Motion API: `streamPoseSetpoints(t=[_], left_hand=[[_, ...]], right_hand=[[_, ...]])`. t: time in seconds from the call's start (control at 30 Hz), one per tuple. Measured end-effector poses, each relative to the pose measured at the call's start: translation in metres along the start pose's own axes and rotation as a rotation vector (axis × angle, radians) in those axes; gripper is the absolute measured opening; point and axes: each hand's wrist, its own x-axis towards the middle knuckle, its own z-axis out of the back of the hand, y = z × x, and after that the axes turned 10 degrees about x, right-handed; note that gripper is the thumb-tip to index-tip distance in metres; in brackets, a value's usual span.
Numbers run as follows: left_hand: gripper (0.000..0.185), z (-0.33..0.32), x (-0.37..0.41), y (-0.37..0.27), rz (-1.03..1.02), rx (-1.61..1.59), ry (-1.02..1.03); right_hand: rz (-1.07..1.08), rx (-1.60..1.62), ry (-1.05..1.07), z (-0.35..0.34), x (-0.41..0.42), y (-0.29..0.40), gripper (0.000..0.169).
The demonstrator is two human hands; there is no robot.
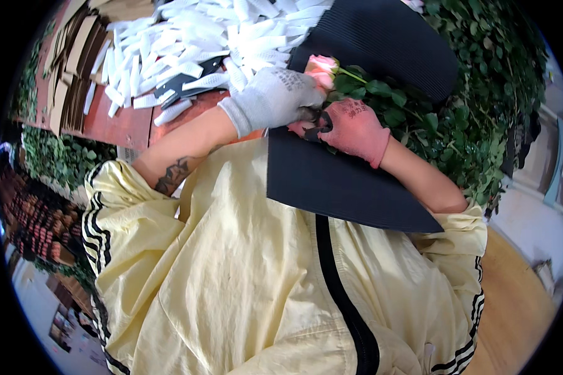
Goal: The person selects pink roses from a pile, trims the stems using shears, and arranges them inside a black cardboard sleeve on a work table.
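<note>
My left hand point(281, 96), in a whitish knit glove, curls its fingers against the pink roses point(322, 70). My right hand point(356, 129), in a pink glove with dark, worn fingertips, meets it just below the blooms, fingers bent inward. Between the two hands the fingertips overlap, so the exact grip is partly hidden. Green stems and leaves point(380, 91) run from the blooms to the right. Beneath my hands lies a black corrugated sheet point(338, 183), its near edge over my pale yellow jacket. Its ribbed far part point(384, 42) rises beyond the roses.
White mesh sleeves point(187, 47) lie heaped on the reddish table point(117, 124), partly over a black object point(187, 84). Folded cardboard pieces point(70, 70) stack at the left. Dense rose foliage point(492, 84) fills the right side. A round wooden surface point(511, 300) shows at lower right.
</note>
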Motion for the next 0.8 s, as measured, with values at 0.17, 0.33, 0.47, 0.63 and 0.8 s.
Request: streamPoseSetpoints(t=[0.17,0.33,0.47,0.63,0.8], left_hand=[[0.023,0.011,-0.009,0.023,-0.052,-0.165,-0.237],[0.033,0.022,-0.036,-0.003,0.048,-0.407,0.386],[0.034,0.007,-0.044,0.000,0.044,-0.398,0.309],[0.033,0.009,-0.043,0.003,-0.003,-0.362,0.257],[0.037,0.008,-0.042,0.006,0.078,-0.427,0.398]], right_hand=[[0.055,0.091,0.031,-0.002,-0.008,-0.002,0.023],[0.063,0.041,0.141,0.007,-0.023,-0.005,0.036],[-0.131,-0.099,0.090,0.026,-0.016,0.003,0.039],[-0.002,-0.444,-0.020,0.000,-0.011,0.000,0.040],[-0.017,-0.357,0.104,-0.006,-0.006,-0.007,0.041]])
